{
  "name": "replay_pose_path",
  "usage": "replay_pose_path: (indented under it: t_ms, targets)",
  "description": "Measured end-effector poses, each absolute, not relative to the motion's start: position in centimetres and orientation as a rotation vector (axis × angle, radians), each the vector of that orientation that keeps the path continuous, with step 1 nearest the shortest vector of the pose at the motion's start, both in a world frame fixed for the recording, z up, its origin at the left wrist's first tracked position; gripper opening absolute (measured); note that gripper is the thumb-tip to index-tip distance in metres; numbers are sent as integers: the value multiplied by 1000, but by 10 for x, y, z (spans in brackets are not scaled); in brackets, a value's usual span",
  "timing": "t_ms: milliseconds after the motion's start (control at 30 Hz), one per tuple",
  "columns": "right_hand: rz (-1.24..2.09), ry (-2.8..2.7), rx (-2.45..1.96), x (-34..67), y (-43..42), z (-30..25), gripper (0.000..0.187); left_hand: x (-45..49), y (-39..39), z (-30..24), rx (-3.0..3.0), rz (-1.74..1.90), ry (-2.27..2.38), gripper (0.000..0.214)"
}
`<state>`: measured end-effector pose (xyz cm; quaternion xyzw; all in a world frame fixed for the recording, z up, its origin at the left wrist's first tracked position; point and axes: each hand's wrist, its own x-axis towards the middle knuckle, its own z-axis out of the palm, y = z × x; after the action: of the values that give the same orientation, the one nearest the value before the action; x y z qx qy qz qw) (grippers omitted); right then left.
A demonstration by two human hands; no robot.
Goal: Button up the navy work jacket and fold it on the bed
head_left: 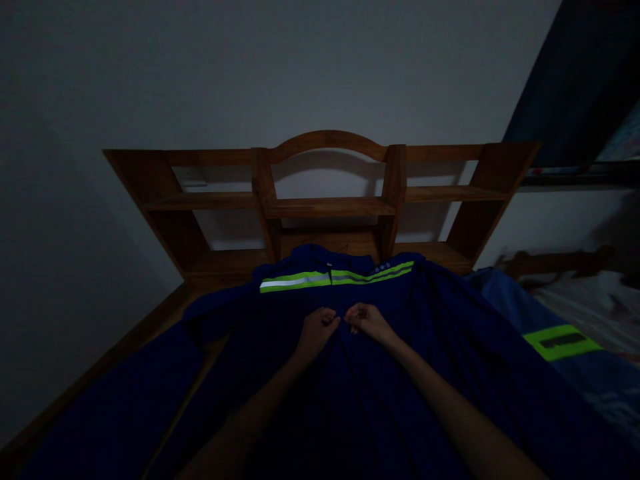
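Note:
A dark blue work jacket (430,373) with a neon-green and grey reflective stripe (335,277) across the chest lies spread flat, collar toward the far end. My left hand (316,331) and my right hand (367,321) meet at the jacket's front opening just below the stripe. Both hands are closed in a pinch on the fabric edges there, fingertips almost touching. What sits between the fingers, a button or a zip, is too dark to make out.
A wooden headboard with shelves (325,207) stands against the wall behind the jacket. A wooden bed frame edge (125,347) runs along the left. A second blue garment with a neon patch (560,341) lies at the right, beside a pale bed (585,300).

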<state>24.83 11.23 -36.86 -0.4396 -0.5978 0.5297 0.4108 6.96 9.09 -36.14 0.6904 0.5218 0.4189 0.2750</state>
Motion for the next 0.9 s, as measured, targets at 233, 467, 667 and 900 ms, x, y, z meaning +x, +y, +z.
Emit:
replay_pose_path:
  t_ms: [233,467,667,900]
  targets:
    - [1361,-1555,-1130,246,105,-359,31,71,87,-354,1846,1101,1396,19]
    - [1360,-1617,-1088,245,99,-352,31,70,87,-351,1871,1069,1391,19]
    - [1360,-1642,-1063,246,100,-353,31,70,87,-354,1833,1088,1389,16]
    - [1372,-1661,-1043,246,99,-352,30,71,87,-357,1816,1079,1288,17]
